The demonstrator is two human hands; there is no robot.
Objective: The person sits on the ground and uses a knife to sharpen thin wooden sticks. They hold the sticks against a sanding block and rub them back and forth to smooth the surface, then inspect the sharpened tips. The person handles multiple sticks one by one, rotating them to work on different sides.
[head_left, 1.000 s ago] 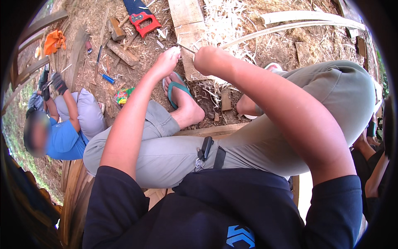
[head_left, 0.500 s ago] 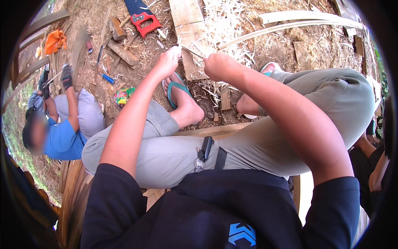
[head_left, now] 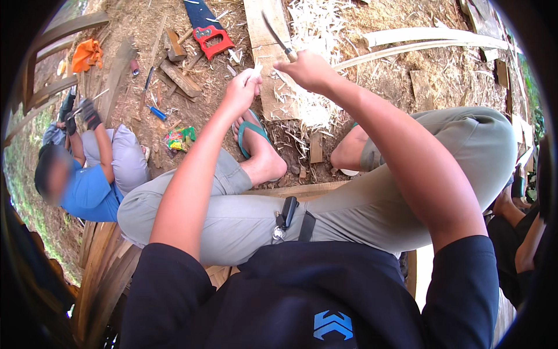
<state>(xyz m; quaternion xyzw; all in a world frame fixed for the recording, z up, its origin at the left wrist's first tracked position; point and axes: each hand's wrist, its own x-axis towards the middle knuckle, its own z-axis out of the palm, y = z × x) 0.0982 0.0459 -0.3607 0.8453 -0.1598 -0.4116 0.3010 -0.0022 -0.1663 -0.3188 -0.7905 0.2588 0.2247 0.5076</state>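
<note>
In the head view, the right hand (head_left: 311,71) holds a curved knife (head_left: 279,42). The left hand (head_left: 241,93) seems to pinch a pale bit of wood (head_left: 258,67), near the knife. Shavings (head_left: 318,110) lie about, so lots of cutting looks done; I can't tell what's left. The shirt (head_left: 279,291) has a blue mark (head_left: 333,320); print on the packet (head_left: 180,138) is too blurry to read.
</note>
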